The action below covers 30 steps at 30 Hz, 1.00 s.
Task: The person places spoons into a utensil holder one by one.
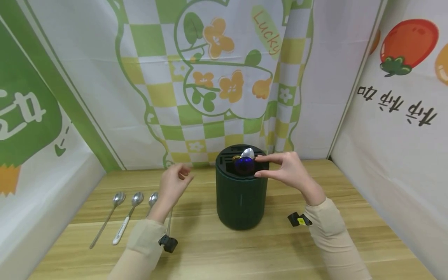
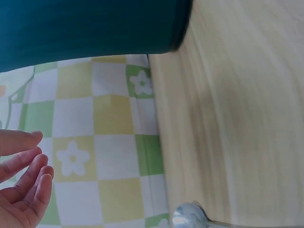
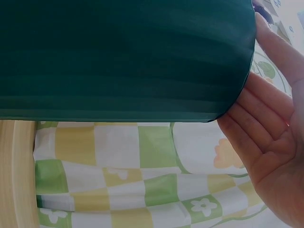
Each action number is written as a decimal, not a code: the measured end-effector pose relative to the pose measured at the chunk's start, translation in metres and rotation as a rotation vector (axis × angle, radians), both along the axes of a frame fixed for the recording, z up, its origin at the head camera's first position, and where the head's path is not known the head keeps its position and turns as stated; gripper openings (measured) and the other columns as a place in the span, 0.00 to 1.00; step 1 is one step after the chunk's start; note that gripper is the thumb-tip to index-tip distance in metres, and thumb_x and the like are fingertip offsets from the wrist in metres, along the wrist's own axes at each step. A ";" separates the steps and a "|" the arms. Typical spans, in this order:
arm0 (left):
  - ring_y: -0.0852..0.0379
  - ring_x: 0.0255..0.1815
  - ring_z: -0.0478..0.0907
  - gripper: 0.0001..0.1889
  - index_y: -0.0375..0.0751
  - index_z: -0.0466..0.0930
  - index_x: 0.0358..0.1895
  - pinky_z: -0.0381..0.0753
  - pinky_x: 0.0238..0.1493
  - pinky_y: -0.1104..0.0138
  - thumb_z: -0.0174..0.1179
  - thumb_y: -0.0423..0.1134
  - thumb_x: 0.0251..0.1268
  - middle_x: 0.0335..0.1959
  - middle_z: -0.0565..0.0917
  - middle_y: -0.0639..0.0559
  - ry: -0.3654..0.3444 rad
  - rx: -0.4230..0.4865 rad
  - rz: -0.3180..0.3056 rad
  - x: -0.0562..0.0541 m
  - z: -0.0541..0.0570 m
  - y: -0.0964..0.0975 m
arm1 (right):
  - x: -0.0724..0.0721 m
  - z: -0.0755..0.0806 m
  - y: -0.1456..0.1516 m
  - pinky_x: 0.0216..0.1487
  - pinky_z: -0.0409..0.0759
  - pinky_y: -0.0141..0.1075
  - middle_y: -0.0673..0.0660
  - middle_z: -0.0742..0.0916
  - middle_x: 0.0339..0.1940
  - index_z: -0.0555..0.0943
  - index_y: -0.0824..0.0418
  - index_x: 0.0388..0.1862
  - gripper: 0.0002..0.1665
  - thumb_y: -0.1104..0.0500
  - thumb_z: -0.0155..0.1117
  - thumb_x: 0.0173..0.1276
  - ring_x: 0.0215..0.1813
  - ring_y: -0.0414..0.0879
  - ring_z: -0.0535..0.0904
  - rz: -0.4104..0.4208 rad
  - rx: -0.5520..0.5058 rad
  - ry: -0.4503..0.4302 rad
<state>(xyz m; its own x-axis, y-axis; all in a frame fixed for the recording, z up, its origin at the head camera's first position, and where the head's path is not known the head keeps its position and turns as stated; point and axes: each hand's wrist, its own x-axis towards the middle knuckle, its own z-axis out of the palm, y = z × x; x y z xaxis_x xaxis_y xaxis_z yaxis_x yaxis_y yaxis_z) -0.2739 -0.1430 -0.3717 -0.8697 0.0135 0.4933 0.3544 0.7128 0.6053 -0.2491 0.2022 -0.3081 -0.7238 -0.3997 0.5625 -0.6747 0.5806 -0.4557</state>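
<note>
A dark green cylindrical utensil holder (image 1: 240,202) with a slotted black top stands on the table. From its top opening show a silver spoon head (image 1: 248,153), a shiny blue-purple rounded utensil head (image 1: 244,166) and a small gold piece (image 1: 236,158). My right hand (image 1: 288,169) is at the holder's right rim, thumb and fingers apart beside these heads; whether the fingertips touch them I cannot tell. In the right wrist view its fingers (image 3: 256,109) reach behind the holder's top edge. Left of the holder my left hand (image 1: 174,184) hovers, fingers loosely bent, holding nothing.
Metal spoons lie in a row at the left: a plain one (image 1: 119,198), one with a white handle (image 1: 120,230) and another (image 1: 153,199) partly under my left arm. A further thin handle (image 1: 169,223) shows beside that wrist. A patterned curtain (image 1: 210,134) hangs behind the table.
</note>
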 end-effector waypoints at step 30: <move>0.53 0.29 0.78 0.07 0.36 0.81 0.36 0.77 0.29 0.63 0.64 0.35 0.57 0.31 0.83 0.45 -0.229 -0.097 0.109 0.014 -0.046 -0.032 | 0.000 0.000 0.000 0.53 0.81 0.41 0.48 0.88 0.47 0.86 0.51 0.47 0.24 0.46 0.76 0.50 0.52 0.44 0.83 0.005 -0.007 -0.014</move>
